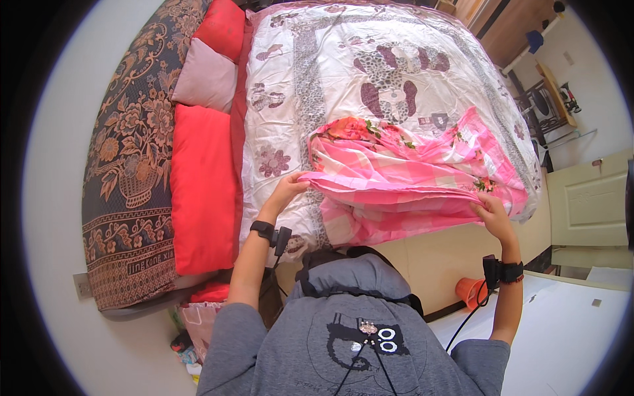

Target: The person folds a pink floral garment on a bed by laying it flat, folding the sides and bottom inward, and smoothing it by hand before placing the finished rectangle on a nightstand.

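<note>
A pink and white checked cloth (409,175) with red flowers and green leaves is lying bunched and wrinkled on the near part of a bed, its front edge being drawn into a nearly straight, layered band between the two hands. The left hand (290,189) is pinching that band at its left end, and the right hand (491,211) is gripping it at its right end, thumb and fingers closing on the fabric. Below the band, more of the cloth is hanging over the near side of the bed. Underneath, a white bedspread (274,122) with grey leopard-print borders and purple bear and flower motifs is covering the mattress. To the left, a long red pillow (201,191), a pale pink pillow (206,76) and another red pillow (222,30) are lining up against a dark, flower-patterned headboard (129,86). Black straps (263,229) are circling both wrists. Farther out, an orange bucket (470,290) is standing on the floor beside the bed at the right, and a pale door (588,204) is showing beyond it.
</note>
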The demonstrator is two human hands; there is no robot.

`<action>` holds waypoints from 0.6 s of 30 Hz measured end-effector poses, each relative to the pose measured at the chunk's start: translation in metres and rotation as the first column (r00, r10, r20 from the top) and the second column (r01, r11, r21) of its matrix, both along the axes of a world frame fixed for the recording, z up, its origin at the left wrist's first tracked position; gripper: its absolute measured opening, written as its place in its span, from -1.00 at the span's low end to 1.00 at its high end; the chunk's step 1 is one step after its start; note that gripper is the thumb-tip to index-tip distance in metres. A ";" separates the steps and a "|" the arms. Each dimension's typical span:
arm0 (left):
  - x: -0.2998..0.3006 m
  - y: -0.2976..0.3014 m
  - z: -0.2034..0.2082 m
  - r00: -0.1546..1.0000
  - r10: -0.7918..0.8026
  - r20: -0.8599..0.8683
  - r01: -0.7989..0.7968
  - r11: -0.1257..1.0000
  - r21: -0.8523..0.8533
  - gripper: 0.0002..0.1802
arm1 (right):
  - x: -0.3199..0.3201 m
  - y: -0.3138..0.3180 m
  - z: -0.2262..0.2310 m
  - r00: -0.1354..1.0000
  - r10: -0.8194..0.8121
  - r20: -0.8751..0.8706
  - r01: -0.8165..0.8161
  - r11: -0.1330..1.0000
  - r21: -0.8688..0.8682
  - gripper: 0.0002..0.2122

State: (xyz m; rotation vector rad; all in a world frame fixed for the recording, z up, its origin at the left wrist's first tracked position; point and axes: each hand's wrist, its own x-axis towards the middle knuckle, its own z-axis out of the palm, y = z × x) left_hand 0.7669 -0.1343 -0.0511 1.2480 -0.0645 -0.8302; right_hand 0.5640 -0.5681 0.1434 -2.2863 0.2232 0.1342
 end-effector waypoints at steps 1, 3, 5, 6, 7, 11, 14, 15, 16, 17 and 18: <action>0.000 -0.001 0.001 0.998 0.065 0.003 -0.065 0.998 0.022 -0.57 | 0.002 0.001 0.000 1.000 0.000 -0.007 0.000 1.000 0.012 -0.80; 0.004 0.000 -0.008 0.996 0.079 0.049 -0.081 0.996 0.035 -0.59 | 0.004 0.008 0.005 1.000 0.009 0.009 -0.009 1.000 -0.008 -0.79; 0.006 0.002 -0.012 0.972 0.055 0.229 -0.086 0.988 0.130 -0.60 | 0.007 0.012 0.007 0.999 0.023 0.026 -0.023 0.999 -0.028 -0.79; 0.006 -0.001 -0.010 0.972 0.053 0.229 -0.084 0.988 0.128 -0.60 | 0.006 0.011 0.006 0.998 0.047 0.041 -0.044 0.996 -0.073 -0.79; 0.006 -0.005 -0.008 0.962 0.047 0.268 -0.082 0.989 0.121 -0.60 | 0.005 0.009 0.005 0.996 0.071 0.056 -0.064 0.991 -0.118 -0.79; 0.004 -0.012 0.002 0.971 0.011 0.239 -0.034 0.995 0.095 -0.55 | 0.004 0.007 0.004 0.997 0.055 0.053 -0.049 0.993 -0.107 -0.80; 0.002 -0.021 0.007 0.962 0.013 0.274 -0.063 0.983 0.174 -0.59 | 0.003 0.005 0.005 1.000 0.015 0.006 -0.014 0.999 -0.046 -0.81; 0.002 -0.022 0.006 0.962 0.014 0.274 -0.064 0.983 0.175 -0.59 | 0.003 0.006 0.006 1.000 0.019 0.011 -0.018 0.999 -0.043 -0.81; 0.002 -0.024 0.004 0.972 0.063 0.228 -0.106 0.977 0.182 -0.63 | 0.003 0.006 0.008 1.000 0.022 0.015 -0.021 0.999 -0.040 -0.81; 0.002 -0.026 0.002 0.977 0.112 0.181 -0.146 0.971 0.191 -0.67 | 0.002 0.006 0.009 1.000 0.019 0.015 -0.019 0.999 -0.041 -0.81; 0.005 -0.026 -0.004 0.977 0.111 0.185 -0.146 0.970 0.194 -0.67 | 0.003 0.007 0.009 1.000 0.020 0.016 -0.019 0.999 -0.031 -0.82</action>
